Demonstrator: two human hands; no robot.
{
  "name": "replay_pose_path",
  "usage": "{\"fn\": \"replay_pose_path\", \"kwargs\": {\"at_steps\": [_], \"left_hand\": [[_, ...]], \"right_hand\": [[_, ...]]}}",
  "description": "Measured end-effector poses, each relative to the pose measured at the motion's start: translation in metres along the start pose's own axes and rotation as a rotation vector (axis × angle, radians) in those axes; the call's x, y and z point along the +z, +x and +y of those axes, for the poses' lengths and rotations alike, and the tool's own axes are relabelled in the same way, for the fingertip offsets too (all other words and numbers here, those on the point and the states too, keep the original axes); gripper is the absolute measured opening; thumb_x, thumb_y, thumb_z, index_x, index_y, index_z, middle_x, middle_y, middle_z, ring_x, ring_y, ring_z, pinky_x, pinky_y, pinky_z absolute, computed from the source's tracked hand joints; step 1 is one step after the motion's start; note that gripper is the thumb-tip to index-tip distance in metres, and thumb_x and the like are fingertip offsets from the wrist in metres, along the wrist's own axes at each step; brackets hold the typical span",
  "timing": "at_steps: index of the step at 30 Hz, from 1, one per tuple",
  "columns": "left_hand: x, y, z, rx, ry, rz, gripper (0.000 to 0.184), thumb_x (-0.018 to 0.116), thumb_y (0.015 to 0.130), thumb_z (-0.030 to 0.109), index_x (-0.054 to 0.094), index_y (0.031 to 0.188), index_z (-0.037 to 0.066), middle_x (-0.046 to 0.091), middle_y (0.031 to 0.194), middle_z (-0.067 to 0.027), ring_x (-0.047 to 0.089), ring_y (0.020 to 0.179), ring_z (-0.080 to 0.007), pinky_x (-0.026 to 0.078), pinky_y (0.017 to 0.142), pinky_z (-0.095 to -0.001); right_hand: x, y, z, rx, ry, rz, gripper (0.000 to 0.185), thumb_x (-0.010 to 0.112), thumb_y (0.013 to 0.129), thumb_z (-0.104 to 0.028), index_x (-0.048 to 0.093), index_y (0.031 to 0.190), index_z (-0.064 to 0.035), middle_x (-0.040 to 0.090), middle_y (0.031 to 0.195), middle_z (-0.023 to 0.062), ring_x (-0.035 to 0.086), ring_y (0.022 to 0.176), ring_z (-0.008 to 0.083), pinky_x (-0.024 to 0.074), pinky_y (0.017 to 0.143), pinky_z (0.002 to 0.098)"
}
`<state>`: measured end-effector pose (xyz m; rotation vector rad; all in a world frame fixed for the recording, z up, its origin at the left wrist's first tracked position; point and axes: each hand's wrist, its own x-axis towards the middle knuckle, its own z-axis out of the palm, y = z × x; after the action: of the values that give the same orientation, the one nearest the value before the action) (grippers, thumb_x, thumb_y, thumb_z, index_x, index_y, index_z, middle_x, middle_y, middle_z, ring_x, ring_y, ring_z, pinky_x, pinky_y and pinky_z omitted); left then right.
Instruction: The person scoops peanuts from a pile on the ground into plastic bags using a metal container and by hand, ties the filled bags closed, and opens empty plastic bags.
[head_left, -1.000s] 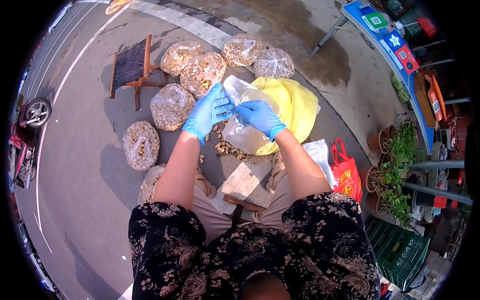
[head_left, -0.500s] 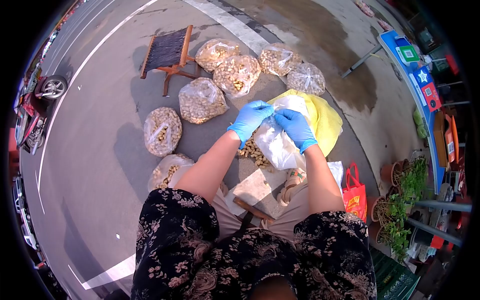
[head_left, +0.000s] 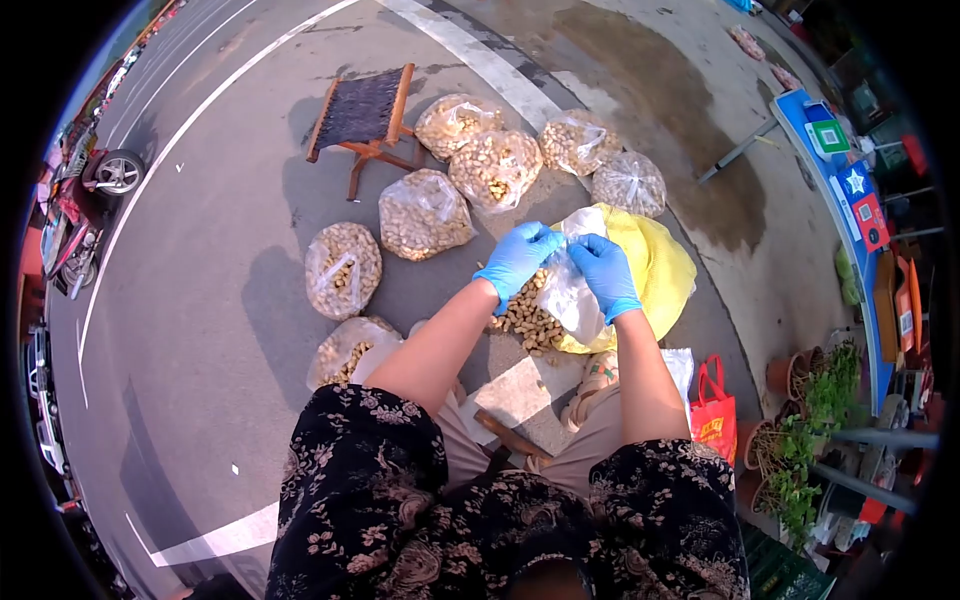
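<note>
Both my hands wear blue gloves and meet in front of me over a loose pile of peanuts [head_left: 530,322]. My left hand [head_left: 521,264] pinches the upper edge of a thin whitish plastic bag [head_left: 572,303]. Pressed onto the same edge are the fingers of my right hand [head_left: 607,275], close beside the left. The bag hangs limp below them and covers part of the pile. Behind my right hand a yellow sack [head_left: 650,265] lies on the ground. My fingertips partly hide where the bag is gripped.
Several clear bags full of peanuts [head_left: 427,213] form an arc on the pavement, ahead and left. A wooden folding stool [head_left: 362,112] stands beyond them. To my right are a red tote bag [head_left: 714,418], potted plants [head_left: 795,455] and a blue table [head_left: 800,125].
The plastic bag has shifted and narrowed, so more of the peanut pile shows. My hands stay close together, fingers at its edge. The whole view has moved slightly down and right.
</note>
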<state>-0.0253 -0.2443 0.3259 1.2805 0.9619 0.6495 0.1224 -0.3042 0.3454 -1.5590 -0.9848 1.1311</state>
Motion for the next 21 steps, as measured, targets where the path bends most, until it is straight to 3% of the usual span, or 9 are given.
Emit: {"fn": "replay_pose_path", "kwargs": {"at_steps": [4,10,12,13,14,15,17,18,21], "left_hand": [[-0.010,0.002,0.006,0.022,-0.162,0.033,0.018,0.057,0.088,0.021,0.060,0.085,0.003,0.060,0.077,-0.0030,0.055,0.068,-0.0099,0.046,0.065,-0.0246],[-0.023,0.005,0.019,-0.012,-1.013,0.187,0.015,0.048,0.093,0.020,0.053,0.096,0.006,0.060,0.095,-0.0044,0.055,0.085,-0.0159,0.046,0.081,-0.0321],[-0.037,0.013,0.010,-0.025,-1.216,0.237,0.014,0.046,0.094,0.018,0.052,0.087,0.007,0.056,0.080,-0.0005,0.053,0.074,-0.0131,0.045,0.067,-0.0271],[-0.057,0.025,-0.014,0.066,-1.230,0.104,0.015,0.046,0.094,0.018,0.053,0.086,0.008,0.053,0.074,0.0007,0.051,0.068,-0.0118,0.043,0.062,-0.0264],[-0.076,0.036,-0.039,0.155,-1.241,-0.026,0.015,0.047,0.094,0.019,0.054,0.085,0.009,0.051,0.068,0.0019,0.049,0.062,-0.0105,0.042,0.057,-0.0256],[-0.086,0.034,-0.028,0.149,-1.067,0.097,0.017,0.047,0.094,0.021,0.053,0.084,0.008,0.049,0.065,0.0012,0.047,0.058,-0.0106,0.039,0.053,-0.0247],[-0.094,0.020,0.006,0.150,-0.766,0.420,0.020,0.049,0.093,0.024,0.052,0.083,0.007,0.048,0.063,0.0001,0.046,0.053,-0.0110,0.037,0.050,-0.0242],[-0.097,0.021,0.020,0.184,-0.632,0.612,0.021,0.050,0.092,0.025,0.052,0.083,0.006,0.050,0.064,-0.0002,0.046,0.053,-0.0115,0.038,0.050,-0.0247],[-0.105,0.021,0.023,0.272,-0.262,0.701,0.022,0.051,0.091,0.026,0.053,0.088,0.004,0.053,0.066,-0.0009,0.051,0.060,-0.0118,0.042,0.057,-0.0252]], "right_hand": [[-0.011,0.005,0.000,0.073,0.249,0.053,0.012,0.062,0.082,-0.014,0.057,0.077,-0.0044,0.055,0.067,0.0000,0.049,0.060,0.0078,0.0426,0.057,0.0228],[-0.033,0.023,0.017,0.140,1.007,0.252,0.010,0.049,0.088,-0.008,0.053,0.091,0.0016,0.057,0.084,0.0110,0.054,0.064,0.0182,0.0458,0.060,0.0286],[-0.048,0.032,0.025,0.283,1.375,0.307,0.011,0.046,0.089,-0.006,0.052,0.093,0.0023,0.056,0.086,0.0129,0.053,0.064,0.0205,0.0459,0.060,0.0299],[-0.055,0.030,0.014,0.297,1.381,0.303,0.009,0.045,0.089,-0.007,0.050,0.085,-0.0009,0.054,0.077,0.0092,0.049,0.058,0.0180,0.0428,0.055,0.0297],[-0.062,0.029,0.004,0.312,1.386,0.300,0.013,0.045,0.089,-0.007,0.049,0.078,-0.0041,0.051,0.068,0.0056,0.044,0.052,0.0155,0.0398,0.049,0.0295],[-0.087,0.038,0.021,0.269,1.474,0.151,0.016,0.045,0.089,-0.008,0.047,0.074,-0.0061,0.048,0.064,0.0034,0.041,0.049,0.0142,0.0374,0.046,0.0290],[-0.103,0.031,0.027,0.210,1.345,0.223,0.022,0.047,0.089,-0.011,0.043,0.068,-0.0105,0.042,0.056,-0.0010,0.035,0.043,0.0112,0.0313,0.041,0.0272],[-0.106,0.027,0.004,0.176,1.119,0.415,0.026,0.048,0.089,-0.013,0.041,0.065,-0.0128,0.039,0.053,-0.0032,0.032,0.041,0.0095,0.0277,0.038,0.0260],[-0.112,0.018,-0.013,-0.092,0.864,0.605,0.023,0.056,0.088,-0.019,0.045,0.069,-0.0130,0.039,0.053,-0.0042,0.034,0.041,0.0074,0.0258,0.037,0.0236]]}}
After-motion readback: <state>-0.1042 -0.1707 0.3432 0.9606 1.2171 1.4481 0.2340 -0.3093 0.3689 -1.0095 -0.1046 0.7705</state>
